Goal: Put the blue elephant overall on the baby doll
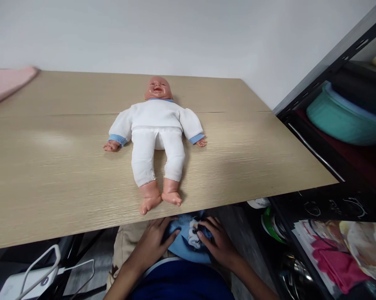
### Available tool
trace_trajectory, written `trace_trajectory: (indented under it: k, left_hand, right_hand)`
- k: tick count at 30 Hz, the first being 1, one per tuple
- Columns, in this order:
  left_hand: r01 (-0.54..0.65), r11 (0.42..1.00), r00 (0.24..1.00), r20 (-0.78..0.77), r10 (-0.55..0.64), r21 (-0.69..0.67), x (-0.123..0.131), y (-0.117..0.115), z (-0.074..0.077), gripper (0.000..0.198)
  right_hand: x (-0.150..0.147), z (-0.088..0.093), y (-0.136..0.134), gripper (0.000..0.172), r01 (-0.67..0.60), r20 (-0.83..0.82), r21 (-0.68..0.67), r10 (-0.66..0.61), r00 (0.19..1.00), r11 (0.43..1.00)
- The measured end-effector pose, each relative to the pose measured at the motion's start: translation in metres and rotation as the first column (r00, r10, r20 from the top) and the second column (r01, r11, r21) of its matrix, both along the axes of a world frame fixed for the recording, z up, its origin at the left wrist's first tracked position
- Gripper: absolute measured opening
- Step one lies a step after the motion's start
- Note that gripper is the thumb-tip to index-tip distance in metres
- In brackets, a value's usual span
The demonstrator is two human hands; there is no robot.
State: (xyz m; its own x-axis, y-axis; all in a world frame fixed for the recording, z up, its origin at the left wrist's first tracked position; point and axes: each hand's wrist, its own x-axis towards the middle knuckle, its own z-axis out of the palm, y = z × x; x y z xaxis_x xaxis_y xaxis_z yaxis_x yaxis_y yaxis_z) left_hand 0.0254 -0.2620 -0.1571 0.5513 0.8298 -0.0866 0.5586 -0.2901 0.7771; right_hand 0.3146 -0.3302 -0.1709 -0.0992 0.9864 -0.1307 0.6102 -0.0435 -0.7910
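On my lap, just below the table's front edge, lies a small blue cloth piece [184, 239] with a white and dark decorated patch. It looks like a garment, but its kind is unclear. My left hand [153, 241] grips its left side, the thumb pressed on top and the fingertips partly under the table edge. From the right, my right hand [220, 241] holds it, thumb and fingers bent at the patch. A baby doll [158, 121] lies face up on the table, its feet towards me, wearing a white top and trousers with blue collar and cuffs.
The wooden table [65, 179] ends just above my hands. A pink item [9, 83] lies at its far left. To the right stands a black rack with a teal basin [344, 116] and pink cloth [339, 264]. A white device [31, 281] with cables sits lower left.
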Motion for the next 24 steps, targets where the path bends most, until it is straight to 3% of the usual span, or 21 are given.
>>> trace_trajectory:
  k: [3, 6, 9, 11, 14, 16, 18, 20, 22, 24]
  left_hand:
    - [0.083, 0.996, 0.988, 0.133, -0.08, -0.02, -0.002, -0.001, 0.023, 0.026]
    - [0.23, 0.973, 0.916, 0.335, -0.222, 0.018, -0.01, -0.007, 0.055, 0.022]
    - [0.322, 0.942, 0.828, 0.454, -0.328, 0.094, -0.023, -0.01, 0.094, 0.027]
    - [0.334, 0.935, 0.847, 0.397, -0.355, 0.123, -0.029, -0.004, 0.123, 0.043]
    - [0.298, 0.954, 0.914, 0.294, -0.28, -0.016, -0.032, 0.02, 0.164, 0.076]
    - [0.313, 0.944, 0.909, 0.322, -0.265, -0.106, -0.029, 0.044, 0.188, 0.08]
    - [0.332, 0.937, 0.896, 0.347, -0.276, -0.112, -0.025, 0.069, 0.209, 0.06]
    - [0.342, 0.936, 0.886, 0.363, -0.29, -0.087, -0.022, 0.092, 0.227, 0.042]
    - [0.379, 0.923, 0.865, 0.381, -0.327, -0.068, -0.021, 0.113, 0.241, 0.032]
    - [0.414, 0.91, 0.835, 0.403, -0.374, -0.012, -0.024, 0.131, 0.251, 0.028]
  right_hand:
    - [-0.017, 0.018, 0.0, 0.029, -0.055, -0.043, -0.035, 0.053, 0.998, 0.998]
    - [-0.034, 0.045, 0.003, 0.025, -0.063, -0.129, -0.133, 0.046, 0.991, 0.989]
    - [-0.044, 0.089, 0.01, 0.021, -0.203, -0.132, -0.221, 0.177, 0.975, 0.954]
    - [-0.045, 0.127, 0.02, 0.021, -0.357, -0.115, -0.171, 0.341, 0.933, 0.918]
    - [-0.043, 0.187, 0.045, 0.022, -0.568, -0.15, -0.08, 0.553, 0.819, 0.819]
    - [-0.043, 0.226, 0.066, 0.025, -0.581, -0.083, 0.009, 0.58, 0.81, 0.814]
    - [-0.043, 0.26, 0.089, 0.025, -0.565, -0.045, 0.088, 0.569, 0.821, 0.821]
    - [-0.043, 0.285, 0.111, 0.026, -0.483, -0.073, 0.152, 0.497, 0.865, 0.862]
    - [-0.04, 0.3, 0.132, 0.028, -0.445, -0.13, 0.151, 0.464, 0.876, 0.882]
    - [-0.031, 0.306, 0.152, 0.03, -0.494, -0.174, 0.123, 0.509, 0.843, 0.861]
